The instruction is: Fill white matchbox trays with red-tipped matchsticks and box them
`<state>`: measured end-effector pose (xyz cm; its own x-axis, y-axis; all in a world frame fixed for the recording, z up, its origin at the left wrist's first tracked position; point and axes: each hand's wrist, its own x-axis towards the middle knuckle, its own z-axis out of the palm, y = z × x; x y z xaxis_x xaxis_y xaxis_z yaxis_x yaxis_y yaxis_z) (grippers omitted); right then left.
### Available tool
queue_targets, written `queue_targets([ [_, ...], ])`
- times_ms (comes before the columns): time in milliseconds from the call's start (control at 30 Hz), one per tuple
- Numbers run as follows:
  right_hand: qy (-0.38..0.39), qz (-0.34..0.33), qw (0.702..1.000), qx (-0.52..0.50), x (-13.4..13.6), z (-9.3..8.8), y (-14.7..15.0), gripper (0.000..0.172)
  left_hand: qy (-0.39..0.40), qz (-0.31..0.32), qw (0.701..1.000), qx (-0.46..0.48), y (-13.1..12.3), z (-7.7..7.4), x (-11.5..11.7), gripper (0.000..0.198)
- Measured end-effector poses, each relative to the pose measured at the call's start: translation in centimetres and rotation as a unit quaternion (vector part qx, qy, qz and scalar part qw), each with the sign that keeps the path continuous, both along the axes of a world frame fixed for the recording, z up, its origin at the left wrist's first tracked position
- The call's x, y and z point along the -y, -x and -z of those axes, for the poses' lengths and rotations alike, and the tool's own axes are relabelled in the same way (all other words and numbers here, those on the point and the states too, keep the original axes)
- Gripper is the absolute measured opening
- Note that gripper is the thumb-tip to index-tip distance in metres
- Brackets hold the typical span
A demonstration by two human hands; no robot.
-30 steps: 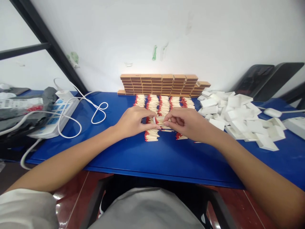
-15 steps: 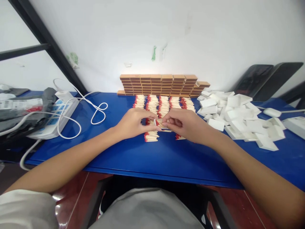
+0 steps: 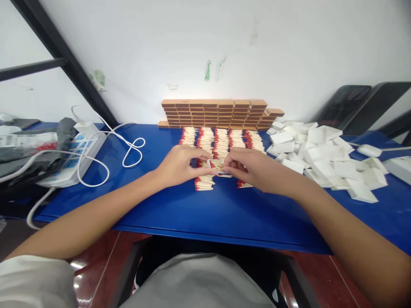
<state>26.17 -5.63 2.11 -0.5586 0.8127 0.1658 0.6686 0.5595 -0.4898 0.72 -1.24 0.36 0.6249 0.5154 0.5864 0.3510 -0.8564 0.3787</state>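
My left hand (image 3: pixel 180 164) and my right hand (image 3: pixel 253 169) meet over the blue table (image 3: pixel 208 209), both pinched on a small white matchbox tray (image 3: pixel 215 164) filled with red-tipped matches. The left fingers grip its left end, the right fingers its right end. Under and behind the hands lie rows of loose match bundles (image 3: pixel 221 139), with one bundle (image 3: pixel 204 183) just in front of the left hand. A stacked wall of brown matchboxes (image 3: pixel 218 113) stands at the back against the white wall.
A heap of empty white box trays (image 3: pixel 324 160) covers the table's right side. A power strip (image 3: pixel 75 160) with looping white cables (image 3: pixel 128 147) lies at the left, beside dark bags. A white mouse (image 3: pixel 369 150) and black panels are at the far right.
The hands have stayed nearly still, closing slightly tighter round the little tray of matches. The view shifted a little.
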Motion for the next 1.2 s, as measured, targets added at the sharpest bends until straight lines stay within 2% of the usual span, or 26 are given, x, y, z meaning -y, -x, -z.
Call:
queue_targets([
  [367,0.004,-0.003,1.000,0.005,0.15,0.22,0.05,0.019,0.003,0.007,1.000,-0.002,0.03,0.07,-0.08,0.036],
  [733,-0.013,0.010,0.998,-0.059,0.20,0.09,0.55,0.018,0.008,0.012,1.000,-0.005,0.05,0.04,0.01,0.037],
  [967,-0.035,-0.035,0.996,-0.075,0.46,0.33,0.70,0.015,-0.002,0.010,1.000,-0.003,0.13,0.37,-0.12,0.038],
  [1200,-0.061,0.033,0.995,-0.066,0.05,-0.29,-0.03,0.012,0.001,-0.006,1.000,0.003,0.09,0.03,0.01,0.040],
])
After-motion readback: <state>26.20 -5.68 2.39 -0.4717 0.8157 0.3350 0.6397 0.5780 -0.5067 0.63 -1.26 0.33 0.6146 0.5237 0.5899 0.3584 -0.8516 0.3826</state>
